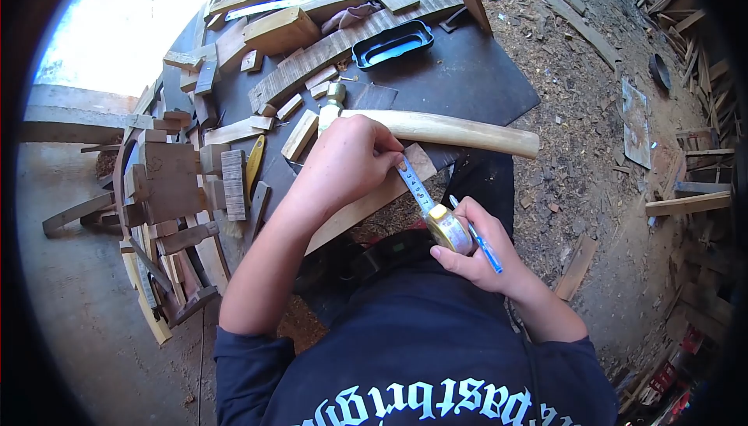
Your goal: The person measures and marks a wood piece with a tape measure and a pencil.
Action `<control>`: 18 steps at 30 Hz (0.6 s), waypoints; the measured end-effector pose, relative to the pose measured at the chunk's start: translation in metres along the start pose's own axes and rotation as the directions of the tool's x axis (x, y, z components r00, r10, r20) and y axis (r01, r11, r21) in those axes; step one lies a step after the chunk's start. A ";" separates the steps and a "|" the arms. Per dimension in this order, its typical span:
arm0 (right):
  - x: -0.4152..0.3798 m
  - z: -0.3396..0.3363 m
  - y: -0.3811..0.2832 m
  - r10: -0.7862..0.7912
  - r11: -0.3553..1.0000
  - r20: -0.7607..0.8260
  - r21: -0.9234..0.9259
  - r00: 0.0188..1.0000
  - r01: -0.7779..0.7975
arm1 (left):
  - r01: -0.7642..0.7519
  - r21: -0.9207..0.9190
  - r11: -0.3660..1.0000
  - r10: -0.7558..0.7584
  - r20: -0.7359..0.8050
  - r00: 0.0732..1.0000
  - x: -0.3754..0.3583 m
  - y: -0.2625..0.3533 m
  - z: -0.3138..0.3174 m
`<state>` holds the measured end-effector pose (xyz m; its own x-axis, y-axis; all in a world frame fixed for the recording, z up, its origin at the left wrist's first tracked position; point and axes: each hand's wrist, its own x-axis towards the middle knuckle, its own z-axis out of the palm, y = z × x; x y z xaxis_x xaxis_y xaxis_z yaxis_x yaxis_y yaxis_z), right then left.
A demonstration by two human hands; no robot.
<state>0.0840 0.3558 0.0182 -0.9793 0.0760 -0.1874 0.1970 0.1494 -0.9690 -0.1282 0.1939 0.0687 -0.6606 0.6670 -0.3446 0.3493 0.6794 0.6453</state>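
Observation:
My left hand (351, 157) pinches the free end of a tape measure's blade (417, 184) between thumb and fingers. The blade runs a short way out to its yellow and clear case (450, 231), which my right hand (487, 251) grips. A blue pen (485, 245) is also tucked between the fingers of that hand. Beneath the blade's end lies a wooden piece (421, 161) at the table's near edge. Just beyond my left hand rests a hammer with a pale wooden handle (460, 133), its metal head (336, 94) partly hidden by the hand.
The dark table (483, 75) carries a long curved board (343, 48), a black tray (393, 43), wood blocks (282, 31) and offcuts. A brush with a yellow handle (255, 163) lies at left beside a stack of wooden parts (167, 181). Wood chips cover the ground (569, 114) at right.

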 end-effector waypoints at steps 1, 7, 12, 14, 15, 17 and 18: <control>0.000 0.000 0.001 -0.004 1.000 -0.002 -0.003 1.000 0.004 | -0.001 0.001 1.000 0.001 -0.003 1.000 0.000 -0.001 0.001; 0.000 0.000 -0.003 0.055 0.998 0.019 0.002 0.998 -0.055 | -0.002 0.003 1.000 0.002 -0.021 1.000 -0.002 -0.001 0.002; 0.001 0.003 -0.001 0.025 0.999 0.003 -0.037 1.000 -0.025 | 0.005 -0.051 0.999 -0.007 -0.037 0.999 -0.004 -0.003 0.004; 0.001 0.003 -0.004 0.014 0.999 -0.008 -0.048 1.000 -0.014 | 0.000 -0.044 0.999 -0.002 -0.040 0.999 -0.005 -0.003 0.004; 0.002 0.004 -0.005 0.008 0.999 -0.012 -0.054 1.000 -0.009 | -0.002 -0.033 0.999 0.001 -0.040 0.999 -0.005 -0.001 0.003; 0.002 0.005 -0.004 -0.031 0.994 -0.029 -0.107 0.999 0.027 | -0.011 -0.020 1.000 0.010 -0.046 0.999 -0.005 -0.001 0.002; 0.002 0.005 -0.004 -0.051 0.990 -0.037 -0.133 0.998 0.045 | -0.017 -0.018 1.000 0.016 -0.051 0.999 -0.004 -0.002 0.003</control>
<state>0.0813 0.3499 0.0211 -0.9857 0.1048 -0.1318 0.1566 0.2828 -0.9463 -0.1242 0.1903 0.0667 -0.6880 0.6615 -0.2985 0.3487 0.6621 0.6634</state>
